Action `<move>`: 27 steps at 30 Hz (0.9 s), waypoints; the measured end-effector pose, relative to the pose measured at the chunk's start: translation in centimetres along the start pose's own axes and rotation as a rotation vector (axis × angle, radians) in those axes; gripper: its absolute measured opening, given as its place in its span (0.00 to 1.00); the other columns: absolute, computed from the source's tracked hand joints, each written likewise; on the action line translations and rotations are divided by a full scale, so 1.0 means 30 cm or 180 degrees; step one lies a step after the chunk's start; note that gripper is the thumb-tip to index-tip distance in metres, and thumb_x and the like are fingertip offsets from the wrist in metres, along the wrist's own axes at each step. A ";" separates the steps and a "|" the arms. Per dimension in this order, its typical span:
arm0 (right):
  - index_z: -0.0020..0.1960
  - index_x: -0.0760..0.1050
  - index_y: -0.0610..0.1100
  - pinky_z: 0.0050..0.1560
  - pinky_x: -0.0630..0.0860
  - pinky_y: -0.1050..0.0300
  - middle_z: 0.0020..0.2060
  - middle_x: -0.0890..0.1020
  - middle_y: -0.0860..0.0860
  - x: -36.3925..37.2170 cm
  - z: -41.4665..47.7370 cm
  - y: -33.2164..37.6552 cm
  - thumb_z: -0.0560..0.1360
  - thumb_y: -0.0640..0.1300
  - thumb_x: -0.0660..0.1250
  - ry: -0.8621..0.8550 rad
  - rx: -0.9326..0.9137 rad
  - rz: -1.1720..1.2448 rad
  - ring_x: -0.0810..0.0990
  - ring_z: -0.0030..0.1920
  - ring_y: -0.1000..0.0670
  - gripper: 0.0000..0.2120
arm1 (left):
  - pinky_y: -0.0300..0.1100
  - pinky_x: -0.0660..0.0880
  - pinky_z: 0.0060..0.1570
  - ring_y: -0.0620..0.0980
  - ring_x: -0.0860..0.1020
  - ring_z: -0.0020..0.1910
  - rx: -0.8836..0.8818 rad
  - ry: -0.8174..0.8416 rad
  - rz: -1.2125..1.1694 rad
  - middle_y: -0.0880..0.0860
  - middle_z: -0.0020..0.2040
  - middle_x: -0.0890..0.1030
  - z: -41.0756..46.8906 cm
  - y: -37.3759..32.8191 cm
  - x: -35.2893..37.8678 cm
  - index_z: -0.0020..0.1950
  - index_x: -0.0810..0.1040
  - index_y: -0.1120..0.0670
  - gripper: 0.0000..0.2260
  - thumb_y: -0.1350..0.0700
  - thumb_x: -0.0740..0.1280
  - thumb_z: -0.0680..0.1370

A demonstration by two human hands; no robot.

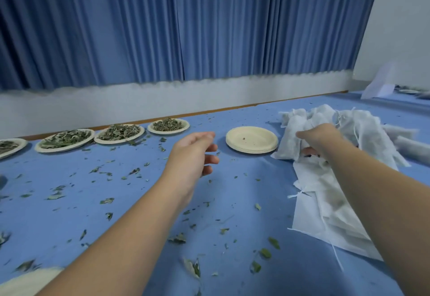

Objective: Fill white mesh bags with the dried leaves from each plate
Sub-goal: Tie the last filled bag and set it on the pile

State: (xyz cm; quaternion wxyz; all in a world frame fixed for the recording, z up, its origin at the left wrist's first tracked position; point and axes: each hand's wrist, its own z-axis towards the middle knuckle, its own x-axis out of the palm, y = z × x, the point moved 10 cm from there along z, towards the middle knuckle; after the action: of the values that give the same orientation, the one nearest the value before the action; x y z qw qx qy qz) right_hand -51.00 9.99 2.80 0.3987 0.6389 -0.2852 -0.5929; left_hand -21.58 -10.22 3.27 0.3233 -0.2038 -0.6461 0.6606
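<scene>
My right hand [318, 139] grips one filled white mesh bag [290, 137] on the heap [363, 128]; my left hand [193, 153] hovers, fingers loosely spread — four plates of dried leaves [67, 148] to its left, one empty stack [256, 143] between both hands.

Blue table [69, 214] bears leaf plates [65, 140], empty plates [251, 139], mesh bags [325, 121].
</scene>
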 end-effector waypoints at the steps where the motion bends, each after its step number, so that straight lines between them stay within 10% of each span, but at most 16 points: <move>1: 0.35 0.68 0.41 0.37 0.74 0.58 0.32 0.77 0.46 0.004 -0.008 0.001 0.75 0.42 0.68 -0.0017 0.0012 -0.0067 0.79 0.35 0.44 0.12 | 0.40 0.71 0.32 0.46 0.76 0.31 -0.0004 0.0007 0.0061 0.51 0.43 0.80 -0.010 -0.002 -0.024 0.50 0.81 0.51 0.05 0.56 0.65 0.80; 6: 0.40 0.72 0.35 0.54 0.76 0.48 0.36 0.81 0.40 0.038 -0.126 0.068 0.73 0.41 0.63 -0.0099 -0.0336 -0.0216 0.83 0.46 0.39 0.08 | 0.39 0.72 0.35 0.44 0.78 0.33 -0.0040 0.0074 0.0835 0.48 0.45 0.81 -0.097 -0.010 -0.183 0.50 0.81 0.48 0.07 0.55 0.63 0.81; 14: 0.45 0.79 0.39 0.37 0.75 0.57 0.42 0.81 0.48 0.386 -0.655 0.209 0.73 0.43 0.68 0.1174 -0.0797 0.0493 0.80 0.34 0.51 0.07 | 0.36 0.70 0.35 0.43 0.77 0.38 0.0206 -0.0248 0.2127 0.49 0.48 0.80 -0.319 -0.070 -0.559 0.49 0.79 0.44 0.06 0.54 0.63 0.80; 20: 0.44 0.79 0.41 0.27 0.69 0.62 0.34 0.83 0.49 0.643 -1.148 0.303 0.75 0.54 0.66 0.2365 -0.1432 -0.0411 0.76 0.26 0.52 0.15 | 0.36 0.67 0.39 0.39 0.74 0.44 0.0183 -0.0940 0.3278 0.45 0.51 0.76 -0.521 -0.090 -0.894 0.55 0.77 0.45 0.06 0.50 0.63 0.80; 27: 0.49 0.79 0.39 0.33 0.68 0.59 0.31 0.74 0.50 0.696 -1.338 0.286 0.74 0.59 0.65 0.2235 -0.1865 -0.1334 0.72 0.30 0.51 0.22 | 0.37 0.69 0.32 0.44 0.77 0.40 -0.0613 -0.0721 0.3254 0.47 0.51 0.77 -0.621 0.018 -0.973 0.59 0.70 0.46 0.09 0.54 0.63 0.80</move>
State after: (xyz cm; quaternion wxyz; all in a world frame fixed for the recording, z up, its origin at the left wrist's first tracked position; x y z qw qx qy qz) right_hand -7.72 -5.07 -1.85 0.5056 0.7046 0.1790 -0.4645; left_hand 11.80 -16.92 -3.13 -0.1319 -0.4489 -0.5530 0.6894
